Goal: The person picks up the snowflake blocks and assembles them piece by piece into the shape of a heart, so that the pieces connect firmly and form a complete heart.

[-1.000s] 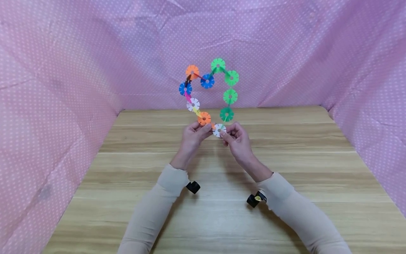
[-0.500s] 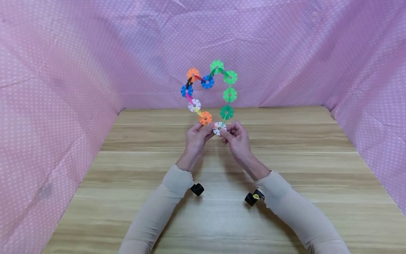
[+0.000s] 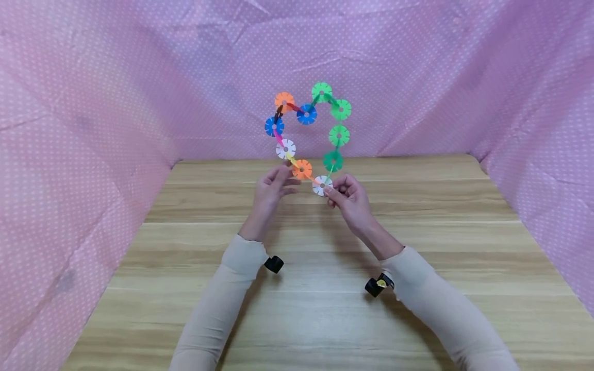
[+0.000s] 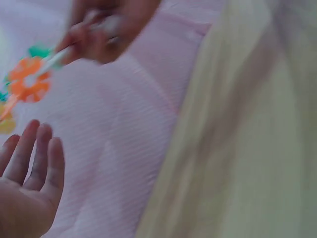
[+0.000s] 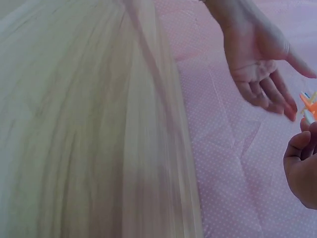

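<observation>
Notched plastic discs, slotted together edge to edge, form a heart-shaped loop (image 3: 339, 136) held up above the table in the head view. Its lowest piece is a white disc (image 3: 318, 186), pinched between thumb and fingers of my right hand (image 3: 353, 205). Up and to the left of that comes an orange disc (image 3: 306, 173). My left hand (image 3: 269, 193) is beside this orange piece, fingers loosely extended. In the left wrist view the left palm (image 4: 27, 206) faces up with straight, spread fingers, apart from the discs. The right wrist view shows the left hand (image 5: 257, 62) holding nothing.
The wooden table (image 3: 297, 319) spreads beneath both forearms. Pink dotted cloth (image 3: 394, 62) hangs behind it and along both sides. A black wrist camera (image 3: 274, 264) sits on the left sleeve, another black camera (image 3: 374, 287) on the right.
My left hand has let go of the loop near its bottom and moved a little left, its fingers opening. The right hand keeps its pinch; the loop has risen slightly over the last half second.
</observation>
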`<state>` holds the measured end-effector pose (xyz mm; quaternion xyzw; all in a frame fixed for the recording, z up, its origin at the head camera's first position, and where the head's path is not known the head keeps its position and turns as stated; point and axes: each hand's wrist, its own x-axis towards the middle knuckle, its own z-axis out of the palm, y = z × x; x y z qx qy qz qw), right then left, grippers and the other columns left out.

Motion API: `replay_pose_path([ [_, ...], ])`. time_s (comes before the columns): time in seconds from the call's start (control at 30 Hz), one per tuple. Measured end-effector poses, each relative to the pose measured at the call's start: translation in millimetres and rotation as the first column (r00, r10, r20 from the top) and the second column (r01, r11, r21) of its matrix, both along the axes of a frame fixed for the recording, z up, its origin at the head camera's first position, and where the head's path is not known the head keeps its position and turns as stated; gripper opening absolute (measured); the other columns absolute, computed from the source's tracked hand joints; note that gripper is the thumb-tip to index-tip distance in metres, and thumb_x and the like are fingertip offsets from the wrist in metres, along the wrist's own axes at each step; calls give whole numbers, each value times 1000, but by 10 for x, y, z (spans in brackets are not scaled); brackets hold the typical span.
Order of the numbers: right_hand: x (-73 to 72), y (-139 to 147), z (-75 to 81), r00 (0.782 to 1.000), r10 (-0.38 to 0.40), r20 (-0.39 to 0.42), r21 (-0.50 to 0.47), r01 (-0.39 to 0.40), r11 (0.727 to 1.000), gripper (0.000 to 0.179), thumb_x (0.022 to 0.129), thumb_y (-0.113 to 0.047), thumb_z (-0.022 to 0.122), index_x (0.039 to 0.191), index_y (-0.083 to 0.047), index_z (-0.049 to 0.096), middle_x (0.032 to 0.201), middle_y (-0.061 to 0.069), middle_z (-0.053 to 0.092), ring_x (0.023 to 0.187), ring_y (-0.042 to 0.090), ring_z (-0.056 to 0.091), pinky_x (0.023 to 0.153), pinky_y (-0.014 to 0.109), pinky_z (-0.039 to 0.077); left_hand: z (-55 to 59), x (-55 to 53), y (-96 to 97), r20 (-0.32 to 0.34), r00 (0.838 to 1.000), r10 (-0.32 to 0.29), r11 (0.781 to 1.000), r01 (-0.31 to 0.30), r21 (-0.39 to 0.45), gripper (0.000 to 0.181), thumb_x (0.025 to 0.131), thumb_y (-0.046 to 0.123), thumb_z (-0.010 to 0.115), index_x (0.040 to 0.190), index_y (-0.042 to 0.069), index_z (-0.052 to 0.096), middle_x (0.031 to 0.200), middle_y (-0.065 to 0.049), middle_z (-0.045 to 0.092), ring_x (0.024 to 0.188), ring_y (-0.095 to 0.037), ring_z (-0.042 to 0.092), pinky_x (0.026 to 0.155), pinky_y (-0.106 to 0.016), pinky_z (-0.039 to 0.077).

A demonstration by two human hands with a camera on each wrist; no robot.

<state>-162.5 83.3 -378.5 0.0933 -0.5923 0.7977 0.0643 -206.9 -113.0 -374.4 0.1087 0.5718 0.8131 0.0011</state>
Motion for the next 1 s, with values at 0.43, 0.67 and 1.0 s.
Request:
replay_pose_path([
  [0.43,67,130,-145,996,77,37,134,-82,988,11,94,9,63,93,1,55,78,5,65,66,17,57,63,23,52,148,-194,-94,22,978,207,978,-205,-45,13,96,3,68,106,-5,67,77,2,70,55,-8,56,49,-19,47],
  [0.67,-4,384,-85,979,179,95,260,-198,945,12,99,-5,63,105,6,64,90,20,72,71,20,68,66,32,58,94,-187,-129,54,978,202,978,-198,-63,3,95,0,68,95,-2,70,73,1,69,55,-8,49,47,-18,44],
  [1.0,-343,646,164,993,42,107,222,-65,973,30,100,-7,62,118,17,56,87,10,75,68,16,69,64,27,57,-10,-186,-161,85,986,141,983,-129,-133,3,96,1,67,95,0,70,73,-2,68,55,-8,47,49,-20,44],
])
